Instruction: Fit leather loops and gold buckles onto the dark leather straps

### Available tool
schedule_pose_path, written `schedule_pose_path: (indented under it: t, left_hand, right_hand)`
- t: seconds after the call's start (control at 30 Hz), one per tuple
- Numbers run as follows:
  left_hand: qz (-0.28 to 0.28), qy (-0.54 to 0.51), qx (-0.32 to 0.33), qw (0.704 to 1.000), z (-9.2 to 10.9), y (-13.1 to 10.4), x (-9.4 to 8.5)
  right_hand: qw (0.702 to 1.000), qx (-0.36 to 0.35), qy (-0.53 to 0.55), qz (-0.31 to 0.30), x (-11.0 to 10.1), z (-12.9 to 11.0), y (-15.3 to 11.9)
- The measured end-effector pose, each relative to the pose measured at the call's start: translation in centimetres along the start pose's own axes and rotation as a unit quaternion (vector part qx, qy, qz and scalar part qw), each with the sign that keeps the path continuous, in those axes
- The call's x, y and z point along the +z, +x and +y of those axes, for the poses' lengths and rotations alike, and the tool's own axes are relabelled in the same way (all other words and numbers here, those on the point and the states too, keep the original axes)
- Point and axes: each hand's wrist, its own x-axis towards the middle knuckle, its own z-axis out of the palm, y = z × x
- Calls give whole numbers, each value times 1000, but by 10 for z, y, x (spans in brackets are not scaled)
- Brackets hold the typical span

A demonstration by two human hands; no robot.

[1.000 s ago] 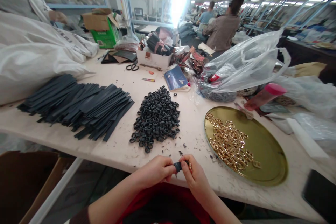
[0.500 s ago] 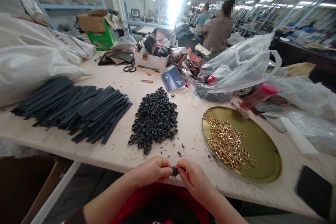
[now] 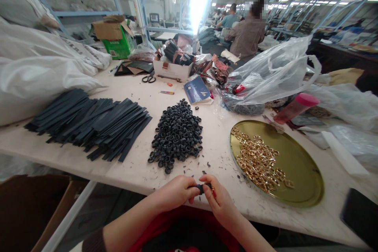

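Observation:
At the table's front edge, my left hand (image 3: 179,193) pinches one end of a small dark strap piece (image 3: 201,188). My right hand (image 3: 221,201) grips its other end between thumb and fingers. A bit of something red and gold shows by the right fingers, too small to name. Just beyond my hands lies a heap of small dark loops (image 3: 177,134). Left of it spreads a pile of flat dark strips (image 3: 97,124). On the right, gold buckles (image 3: 260,161) cover part of a round gold tray (image 3: 304,173).
A black phone-like slab (image 3: 360,216) lies at the right edge. Farther back are a blue booklet (image 3: 197,89), scissors (image 3: 149,79), a pink-lidded bottle (image 3: 297,108), a clear plastic bag (image 3: 271,75) and a white sack (image 3: 38,75). People sit in the background.
My right fingers have shifted on the dark strap piece, and more of it shows between the hands. The whole view has moved slightly, with table things appearing a little farther right.

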Motion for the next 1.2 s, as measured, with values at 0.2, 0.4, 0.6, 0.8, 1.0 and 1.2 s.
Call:
schedule_pose_path:
  t: [0.2, 0.4, 0.6, 0.8, 1.0, 1.2]
  left_hand:
    - [-28, -16, -32, 999, 7, -1, 1]
    - [-14, 9, 24, 1000, 5, 1, 9]
    - [43, 186, 46, 980, -2, 10, 8]
    - [102, 260, 9, 960, -1, 23, 21]
    - [300, 345, -88, 885, -33, -1, -67]
    - [395, 360, -254, 806, -88, -8, -138]
  right_hand:
    - [1000, -17, -18, 8, -2, 1, 0]
    - [1000, -11, 29, -1, 1, 0, -3]
    - [998, 7, -8, 59, -3, 11, 4]
    - [992, -23, -95, 77, -8, 37, 18]
    - [962, -36, -231, 140, -24, 73, 38]
    - [961, 7, -216, 170, -23, 85, 44]
